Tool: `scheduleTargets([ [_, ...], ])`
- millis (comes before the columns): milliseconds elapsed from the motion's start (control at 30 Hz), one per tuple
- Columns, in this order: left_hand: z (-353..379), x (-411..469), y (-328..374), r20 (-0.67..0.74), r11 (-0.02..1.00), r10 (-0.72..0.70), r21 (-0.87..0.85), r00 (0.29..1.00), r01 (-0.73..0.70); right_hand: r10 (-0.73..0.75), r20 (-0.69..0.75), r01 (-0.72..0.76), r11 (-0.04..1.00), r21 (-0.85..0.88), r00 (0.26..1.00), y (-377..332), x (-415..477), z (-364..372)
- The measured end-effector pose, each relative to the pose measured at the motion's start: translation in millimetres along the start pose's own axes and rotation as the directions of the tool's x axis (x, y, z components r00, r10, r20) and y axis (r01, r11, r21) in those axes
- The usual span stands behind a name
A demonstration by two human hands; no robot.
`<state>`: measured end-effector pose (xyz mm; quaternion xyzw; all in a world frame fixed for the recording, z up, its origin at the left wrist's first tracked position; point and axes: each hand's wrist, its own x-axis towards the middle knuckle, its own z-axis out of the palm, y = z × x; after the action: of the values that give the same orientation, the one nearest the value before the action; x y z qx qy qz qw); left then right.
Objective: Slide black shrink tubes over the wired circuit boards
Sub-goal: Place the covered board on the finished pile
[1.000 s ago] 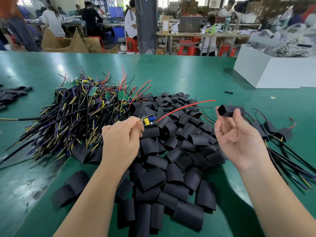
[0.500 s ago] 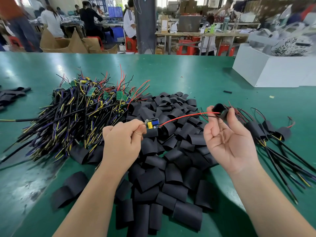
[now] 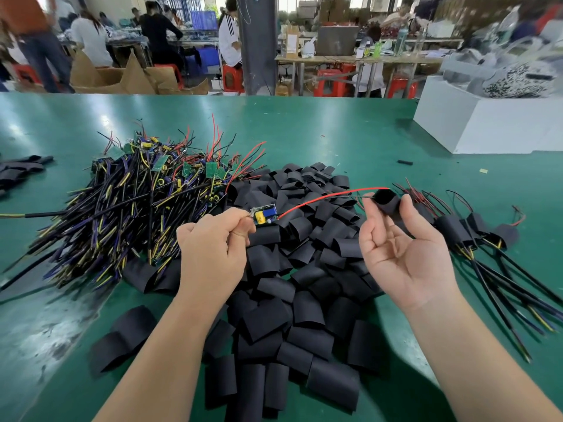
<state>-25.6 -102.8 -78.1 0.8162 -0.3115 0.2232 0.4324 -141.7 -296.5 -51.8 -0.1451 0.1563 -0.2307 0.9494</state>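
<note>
My left hand [image 3: 213,248] pinches a small circuit board [image 3: 264,215] with a yellow and a blue part; its red wire [image 3: 329,197] and a thin black wire run right. My right hand [image 3: 402,251], palm up, pinches a black shrink tube [image 3: 386,201] between thumb and forefinger. The wire tips reach the tube's open mouth. Below both hands lies a heap of loose black shrink tubes [image 3: 292,287]. A pile of wired circuit boards [image 3: 134,202] lies to the left. Several boards with tubes on them [image 3: 469,229] lie to the right.
The green table [image 3: 335,132] carries a white box [image 3: 487,123] at the far right and a few dark tubes [image 3: 21,170] at the left edge. A stray black piece [image 3: 405,162] lies beyond the heap. People work at benches in the background.
My right hand has brought the tube left to the tips of the wires. My left hand has kept its hold on the board and barely shifted.
</note>
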Motion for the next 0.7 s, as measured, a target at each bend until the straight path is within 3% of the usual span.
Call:
scheduleTargets([
  [167, 2.0, -0.5, -4.2, 0.032, 0.994, 0.024, 0.110, 0.999, -0.027, -0.040, 0.036, 0.040, 0.999, -0.021, 0.999, -0.7, 0.8, 0.9],
  [333, 5.5, -3.9, -7.0, 0.083, 0.982, -0.013, 0.188, 0.996, -0.002, -0.119, 0.179, 0.158, 0.961, -0.228, 0.977, -0.6, 0.7, -1.8],
  [567, 14.2, -10.4, 11.5, 0.218, 0.999, 0.006, -0.035, 0.976, 0.001, -0.059, 0.418, 0.293, 0.802, -0.521, 0.906, 24.5, -0.7, -6.0],
  [700, 18.1, -12.1, 13.0, 0.258, 0.969, 0.011, -0.242, 0.966, 0.054, -0.024, 0.483, 0.337, 0.745, -0.575, 0.875, 26.6, -1.0, -8.4],
])
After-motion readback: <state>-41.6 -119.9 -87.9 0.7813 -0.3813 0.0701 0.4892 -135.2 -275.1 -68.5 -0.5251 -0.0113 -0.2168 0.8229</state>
